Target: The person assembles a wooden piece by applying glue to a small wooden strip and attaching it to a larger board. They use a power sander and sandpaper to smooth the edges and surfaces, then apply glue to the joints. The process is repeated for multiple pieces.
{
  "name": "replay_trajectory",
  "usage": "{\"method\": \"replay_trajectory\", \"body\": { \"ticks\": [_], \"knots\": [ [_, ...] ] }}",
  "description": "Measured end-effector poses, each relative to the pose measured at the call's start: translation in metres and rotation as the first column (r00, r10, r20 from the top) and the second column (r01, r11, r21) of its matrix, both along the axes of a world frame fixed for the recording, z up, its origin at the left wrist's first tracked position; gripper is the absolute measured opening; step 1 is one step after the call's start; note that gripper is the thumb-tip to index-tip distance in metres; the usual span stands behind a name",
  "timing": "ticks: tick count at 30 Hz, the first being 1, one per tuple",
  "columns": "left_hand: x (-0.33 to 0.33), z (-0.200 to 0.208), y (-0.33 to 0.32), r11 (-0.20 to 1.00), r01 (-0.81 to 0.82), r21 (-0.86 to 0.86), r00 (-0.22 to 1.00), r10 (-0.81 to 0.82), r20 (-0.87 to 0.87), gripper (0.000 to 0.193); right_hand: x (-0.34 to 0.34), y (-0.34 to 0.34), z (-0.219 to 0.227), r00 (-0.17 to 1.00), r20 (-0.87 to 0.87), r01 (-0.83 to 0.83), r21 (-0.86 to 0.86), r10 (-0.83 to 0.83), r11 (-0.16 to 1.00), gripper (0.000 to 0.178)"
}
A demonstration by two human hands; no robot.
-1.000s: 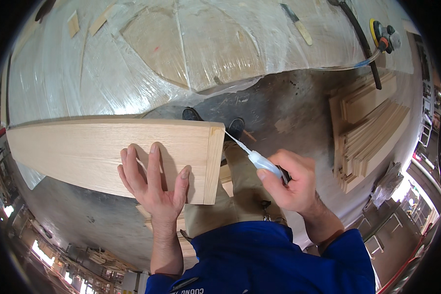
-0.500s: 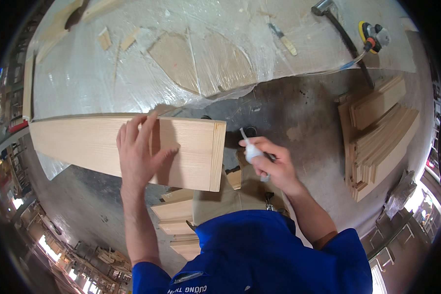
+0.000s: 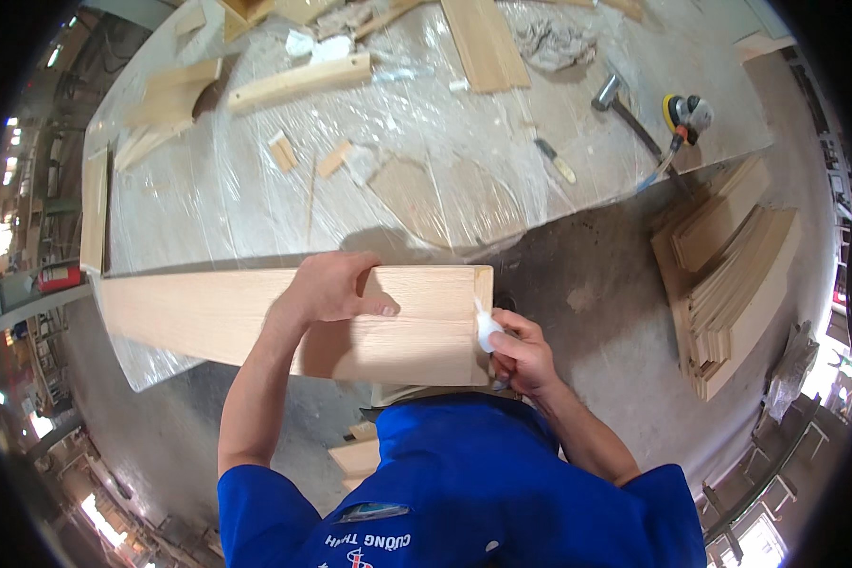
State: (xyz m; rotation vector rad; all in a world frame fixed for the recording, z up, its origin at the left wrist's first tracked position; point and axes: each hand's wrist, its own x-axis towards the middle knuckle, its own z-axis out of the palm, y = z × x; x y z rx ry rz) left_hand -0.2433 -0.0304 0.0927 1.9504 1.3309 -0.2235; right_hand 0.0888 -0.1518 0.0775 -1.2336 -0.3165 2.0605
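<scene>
Wooden panel (image 3: pixel 407 331), one: across the bench's (image 3: pixel 265 218) near left corner, right end jutting past the near edge. Probably stiff, fairly weighty, smooth; best taken by both long edges. Left grip (image 3: pixel 333 286) over its far edge, thumb toward the face — clasping or merely resting, I cannot tell.

White bottle (image 3: pixel 488 334), one: at the panel's right end, clasped in the right grip (image 3: pixel 523 356); likely light, squeezable, best held round the body.

Also: hammer (image 3: pixel 632 123) and sander (image 3: pixel 688 117), toward the bench's right corner; pale-handled scraper (image 3: pixel 556 162) beside. Stacked boards (image 3: pixel 734 284), floor (image 3: pixel 587 293), right.

Obstruction — blue-shirted torso (image 3: pixel 473 454), crowding the panel's near edge.
</scene>
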Motion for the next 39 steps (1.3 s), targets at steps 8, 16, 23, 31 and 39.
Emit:
{"method": "replay_trajectory", "body": {
  "ticks": [8,16,23,31,39],
  "knots": [
    [-0.021,0.074,0.076,0.963,-0.113,0.243,0.987,0.08,0.142,0.072,0.0,0.101,0.027,1.0,0.008,0.002,0.347,-0.005,0.938,0.038],
    [-0.022,0.09,0.044,0.662,-0.156,0.733,0.986,0.064,0.152,0.057,0.014,0.115,0.1,0.911,0.357,-0.034,0.563,-0.205,0.826,0.023],
    [0.0,0.056,0.006,0.484,-0.17,0.859,0.985,0.087,0.146,0.051,0.038,0.098,0.135,0.545,0.786,-0.487,0.581,-0.293,0.652,0.015],
    [0.07,0.053,-0.002,0.464,-0.286,0.838,0.951,0.248,0.187,0.052,0.055,0.1,0.128,0.547,0.819,-0.659,0.549,-0.174,0.514,0.012],
    [0.115,0.036,-0.009,0.326,-0.303,0.896,0.924,0.329,0.193,0.057,0.069,0.106,0.127,0.547,0.829,-0.711,0.534,-0.118,0.457,0.008]
  ]
}}
